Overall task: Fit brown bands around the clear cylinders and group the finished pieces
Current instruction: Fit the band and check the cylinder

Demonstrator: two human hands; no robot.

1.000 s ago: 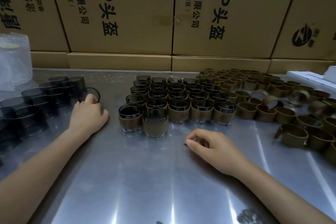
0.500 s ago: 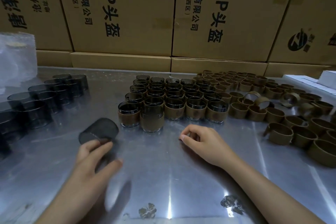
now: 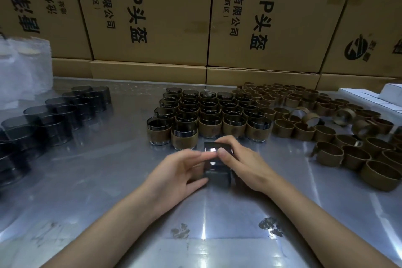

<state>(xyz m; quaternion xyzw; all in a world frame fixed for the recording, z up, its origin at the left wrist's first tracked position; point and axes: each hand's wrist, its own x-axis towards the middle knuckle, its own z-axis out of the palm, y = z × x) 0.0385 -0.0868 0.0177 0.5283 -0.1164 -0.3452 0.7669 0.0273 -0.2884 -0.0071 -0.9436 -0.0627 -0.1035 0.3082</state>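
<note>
Bare dark cylinders (image 3: 54,115) crowd the worktop's (image 3: 108,180) left edge, with open steel between them and the middle. There the left hand (image 3: 176,172) and right hand (image 3: 243,165) both curl their grip round one clear cylinder (image 3: 217,165), just in front of the banded cylinders (image 3: 208,113). Loose brown bands (image 3: 339,128) spread to the right edge; the near worktop lies open.

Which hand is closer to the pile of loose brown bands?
Right. The right hand is on the side toward the loose brown bands; the left hand is farther away.
</note>
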